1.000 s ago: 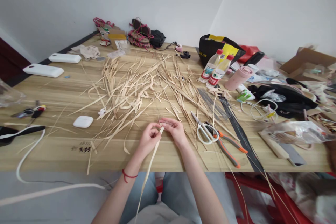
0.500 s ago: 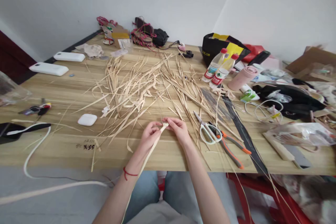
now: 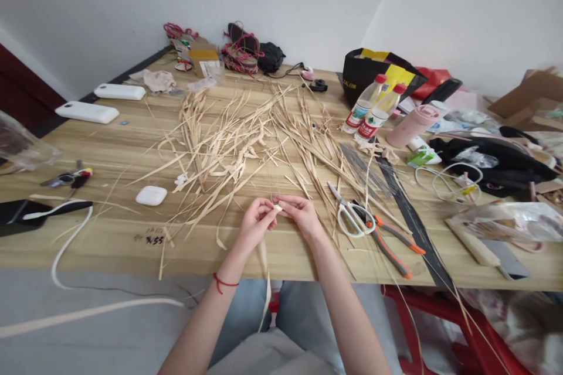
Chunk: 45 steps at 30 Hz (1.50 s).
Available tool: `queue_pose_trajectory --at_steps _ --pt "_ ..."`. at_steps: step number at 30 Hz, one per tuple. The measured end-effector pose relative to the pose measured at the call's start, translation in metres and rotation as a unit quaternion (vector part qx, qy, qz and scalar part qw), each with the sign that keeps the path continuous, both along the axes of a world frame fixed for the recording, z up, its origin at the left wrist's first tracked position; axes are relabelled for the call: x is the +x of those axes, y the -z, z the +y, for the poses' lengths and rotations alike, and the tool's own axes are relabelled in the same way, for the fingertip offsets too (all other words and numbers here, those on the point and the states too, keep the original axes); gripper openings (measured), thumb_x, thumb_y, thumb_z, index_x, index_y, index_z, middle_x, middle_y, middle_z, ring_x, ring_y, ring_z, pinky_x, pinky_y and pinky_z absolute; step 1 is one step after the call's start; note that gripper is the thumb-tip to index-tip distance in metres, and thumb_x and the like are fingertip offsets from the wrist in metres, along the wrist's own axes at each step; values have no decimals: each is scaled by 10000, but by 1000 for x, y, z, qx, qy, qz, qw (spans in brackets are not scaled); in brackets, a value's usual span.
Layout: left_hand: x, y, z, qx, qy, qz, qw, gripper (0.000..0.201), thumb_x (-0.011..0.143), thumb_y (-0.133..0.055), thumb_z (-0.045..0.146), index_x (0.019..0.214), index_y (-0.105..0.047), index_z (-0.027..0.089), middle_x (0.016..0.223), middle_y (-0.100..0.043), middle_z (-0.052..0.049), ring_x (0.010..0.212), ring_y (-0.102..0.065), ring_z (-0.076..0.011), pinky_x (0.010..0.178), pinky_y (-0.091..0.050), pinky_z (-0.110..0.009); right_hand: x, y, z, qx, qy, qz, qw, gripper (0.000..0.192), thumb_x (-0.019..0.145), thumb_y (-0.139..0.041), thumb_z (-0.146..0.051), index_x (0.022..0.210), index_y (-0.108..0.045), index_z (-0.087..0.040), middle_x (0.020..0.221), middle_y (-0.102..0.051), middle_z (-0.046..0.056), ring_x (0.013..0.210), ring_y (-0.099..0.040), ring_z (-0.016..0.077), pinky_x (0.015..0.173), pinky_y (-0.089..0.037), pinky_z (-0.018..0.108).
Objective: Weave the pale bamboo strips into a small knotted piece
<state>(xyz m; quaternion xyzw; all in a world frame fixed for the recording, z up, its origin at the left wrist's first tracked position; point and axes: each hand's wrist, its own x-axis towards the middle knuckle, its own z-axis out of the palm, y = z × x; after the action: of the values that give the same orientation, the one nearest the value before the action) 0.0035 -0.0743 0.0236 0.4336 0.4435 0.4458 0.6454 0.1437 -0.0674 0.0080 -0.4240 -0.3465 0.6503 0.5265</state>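
Since half a second ago, both hands have closed together: left hand [image 3: 254,224] and right hand [image 3: 299,215] pinch the strip's [image 3: 265,281] top end between fingertips, its tail hanging below the left wrist. Pinching too hard could crack the brittle strip.

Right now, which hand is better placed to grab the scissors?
Right hand, probably. The scissors lie on the table just to its right, nothing between. The left hand would have to cross over; both hands pinch the straw strip.
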Motion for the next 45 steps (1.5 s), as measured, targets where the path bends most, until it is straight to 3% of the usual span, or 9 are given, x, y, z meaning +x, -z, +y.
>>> queue_pose_trajectory --at_steps 5,10,16,28,33,45 --pt "-2 1 -1 13 20 9 1000 300 711 -658 393 809 -467 183 500 -539 66 432 -467 -65 439 -365 -166 1 0 1 -10 6 4 1000 323 602 -777 -315 882 -720 -165 908 -728 86 854 -678 219 848 -511 380" --pt "-1 9 -2 36 -53 78 995 342 706 -657 409 919 -553 164 529 -575 35 432 -510 -90 406 -398 -180 3 2 2 -14 16 16 1000 348 587 -787 -303 904 -713 -179 886 -730 63 846 -677 203 858 -504 366" --pt "-2 14 -2 48 -70 110 990 324 731 -628 371 945 -657 129 561 -608 -8 456 -527 -98 437 -443 -198 3 2 3 -6 19 -3 1000 367 590 -782 -331 916 -710 -180 886 -729 65 858 -671 220 864 -498 388" --pt "-8 24 -4 148 -50 196 968 281 797 -555 355 958 -665 151 549 -603 -2 441 -509 -99 427 -402 -191 0 -2 3 28 18 -55 998 337 639 -746 -319 945 -697 -186 901 -722 59 849 -662 199 858 -487 358" --pt "-7 19 -3 132 -62 180 973 306 786 -560 385 959 -652 150 530 -570 8 406 -471 -94 386 -352 -187 -2 -1 3 57 0 -63 996 495 538 -797 -262 1010 -663 -198 952 -701 50 807 -655 172 803 -509 323" --pt "-7 19 -2 110 -55 181 976 327 763 -585 417 951 -640 155 559 -578 7 396 -446 -82 380 -336 -187 -4 0 2 84 7 -145 986 321 660 -714 -371 930 -709 -198 903 -720 67 831 -663 220 820 -497 353"
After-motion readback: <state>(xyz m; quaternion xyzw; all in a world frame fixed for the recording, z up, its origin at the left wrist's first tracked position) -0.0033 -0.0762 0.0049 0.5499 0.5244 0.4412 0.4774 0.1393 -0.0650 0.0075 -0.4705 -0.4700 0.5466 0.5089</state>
